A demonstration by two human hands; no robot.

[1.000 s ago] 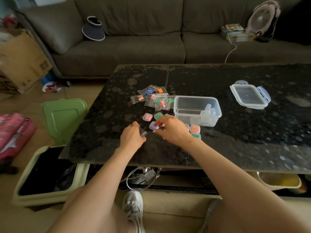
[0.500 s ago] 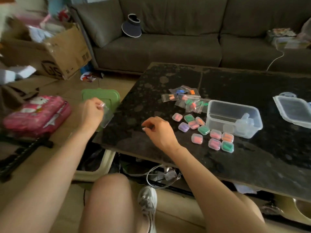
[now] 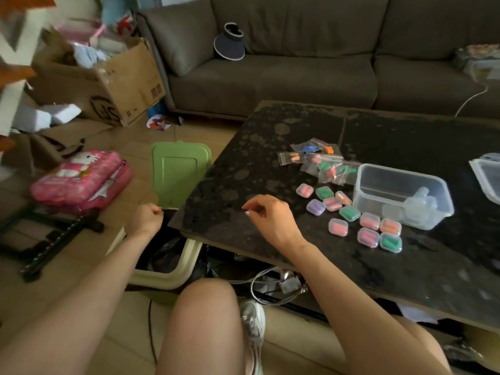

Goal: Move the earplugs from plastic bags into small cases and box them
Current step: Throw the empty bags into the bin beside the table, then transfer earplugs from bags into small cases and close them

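Cases (image 3: 349,213) filled with coloured earplugs sit clustered on the table (image 3: 243,163), just beside the clear box (image 3: 400,197); bags (image 3: 323,165) of earplugs lie behind them. The right hand (image 3: 273,220) hovers left of the cases, fingers loosely curled, holding nothing. The left hand (image 3: 147,219) is curled into a fist over the bin (image 3: 167,277), with nothing visible in it.

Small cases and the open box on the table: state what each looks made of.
Small cases: likely hard clear plastic, glossy; the coloured earplugs show through. Open box: seemingly translucent plastic, slightly frosted; its contents and the dark table show through its walls.
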